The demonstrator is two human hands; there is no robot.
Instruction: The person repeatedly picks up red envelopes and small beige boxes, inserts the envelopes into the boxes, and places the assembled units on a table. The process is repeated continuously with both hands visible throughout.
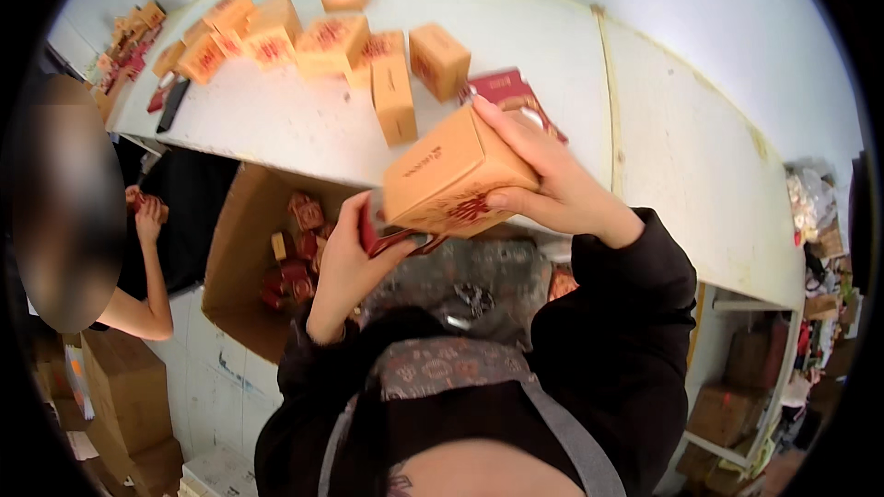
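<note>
My right hand (pixel 552 179) grips a tan cardboard box (pixel 433 166) with a dark red floral print, thumb on the near side and fingers over the top corner. The box is tilted in front of the table edge. At its left end, my left hand (pixel 345 267) is closed around a dark red carton (pixel 376 225). That carton touches the tan box or lies right against it; the tan box and my fingers hide most of it, so I cannot tell whether one goes inside the other. A flat dark red piece (pixel 516 97) lies on the table just beyond my right hand.
Several tan boxes (pixel 331 44) stand across the far left of the white table (pixel 543 32). A black-handled tool (pixel 172 106) lies near its left edge. Below, an open carton (pixel 230 262) contains small red packages (pixel 296 281). At left, a co-worker's hand (pixel 149 216) holds a small item.
</note>
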